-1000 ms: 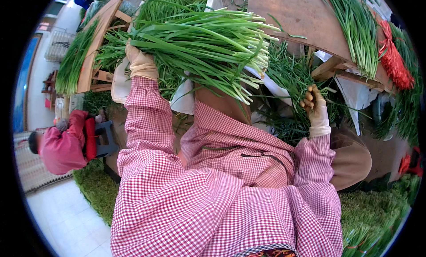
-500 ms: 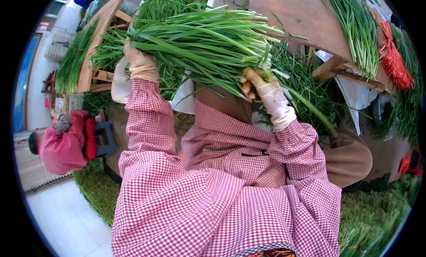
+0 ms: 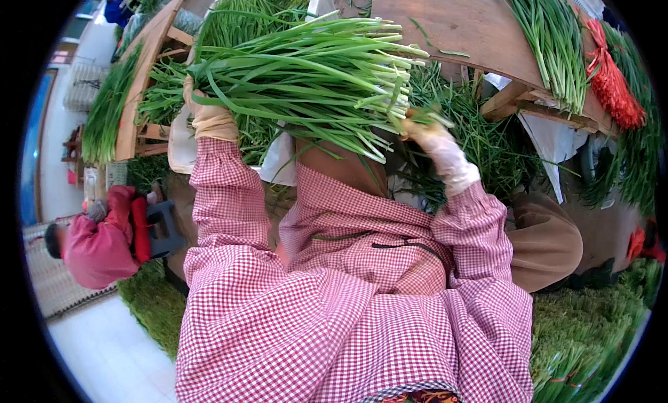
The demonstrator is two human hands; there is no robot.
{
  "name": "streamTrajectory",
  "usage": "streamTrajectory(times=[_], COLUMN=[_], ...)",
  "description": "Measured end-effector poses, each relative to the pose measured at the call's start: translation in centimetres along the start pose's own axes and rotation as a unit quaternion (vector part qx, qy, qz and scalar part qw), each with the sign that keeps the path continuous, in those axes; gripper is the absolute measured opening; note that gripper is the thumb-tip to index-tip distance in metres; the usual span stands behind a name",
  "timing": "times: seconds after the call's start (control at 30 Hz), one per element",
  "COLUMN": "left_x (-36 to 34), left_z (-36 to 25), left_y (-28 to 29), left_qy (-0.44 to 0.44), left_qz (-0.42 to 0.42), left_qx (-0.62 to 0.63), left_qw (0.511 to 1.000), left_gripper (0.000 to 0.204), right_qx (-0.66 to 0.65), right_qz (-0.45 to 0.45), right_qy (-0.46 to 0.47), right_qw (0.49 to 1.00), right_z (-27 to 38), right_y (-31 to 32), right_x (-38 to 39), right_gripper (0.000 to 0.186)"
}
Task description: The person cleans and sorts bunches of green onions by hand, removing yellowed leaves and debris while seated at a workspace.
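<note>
A thick bunch of garlic chives lies crosswise in front of me, pale stem ends to the right and green leaves to the left. My left hand, in a pale glove with a banded wrist, grips it near the leafy end; leaves hide part of the fingers. Just beyond the lower stem ends is my right hand, also gloved. Motion smears its fingers, and yellowish bits of leaf blur beside them. Whether it holds anything cannot be made out.
More chives lie on the brown board at the right, beside a bundle of red ties. A white tub stands behind my left wrist. Loose leaves heap below the board. A person in pink sits at the left.
My right hand has moved slightly right, away from the stems, and its fingers have blurred. The long stalk hanging beside it no longer shows. The bunch has shifted a little left.
</note>
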State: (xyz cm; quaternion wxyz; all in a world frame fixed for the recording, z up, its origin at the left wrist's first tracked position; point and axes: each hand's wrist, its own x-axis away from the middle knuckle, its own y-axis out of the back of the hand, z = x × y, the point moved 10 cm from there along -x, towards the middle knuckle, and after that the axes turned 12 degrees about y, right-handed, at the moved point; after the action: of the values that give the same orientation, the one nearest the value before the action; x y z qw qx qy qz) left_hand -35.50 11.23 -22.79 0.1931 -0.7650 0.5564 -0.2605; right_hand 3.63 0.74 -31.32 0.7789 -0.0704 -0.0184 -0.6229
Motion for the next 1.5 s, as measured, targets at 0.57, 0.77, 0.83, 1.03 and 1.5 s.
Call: streamTrajectory(times=[0.57,0.77,0.83,1.03,1.5], left_x=[4.0,5.0,5.7,5.3,3.8], left_z=[-0.3,-1.3,-2.2,-0.2,2.2], left_y=[-1.2,-2.9,-2.4,-1.1,1.3], left_qy=[-0.046,-0.088,-0.162,-0.099,-0.025], left_qz=[-0.047,0.019,0.023,-0.009,0.164], left_qx=[-0.009,-0.027,-0.107,-0.056,0.092], left_qw=[0.998,0.996,0.981,0.994,0.982], left_gripper=[0.041,0.031,0.027,0.029,0.041], right_qx=[-0.047,0.393,0.377,0.001,-0.178], right_qz=[-0.139,-0.098,-0.076,-0.227,0.116], right_qy=[0.133,0.262,0.192,-0.193,0.112], right_qw=[0.980,0.876,0.903,0.954,0.971], right_z=[4.9,10.8,7.9,-12.5,2.9], right_y=[4.0,-2.3,-1.3,13.0,-6.2], right_x=[1.4,-0.2,0.2,4.9,-0.3], right_gripper=[0.037,0.027,0.024,0.032,0.048])
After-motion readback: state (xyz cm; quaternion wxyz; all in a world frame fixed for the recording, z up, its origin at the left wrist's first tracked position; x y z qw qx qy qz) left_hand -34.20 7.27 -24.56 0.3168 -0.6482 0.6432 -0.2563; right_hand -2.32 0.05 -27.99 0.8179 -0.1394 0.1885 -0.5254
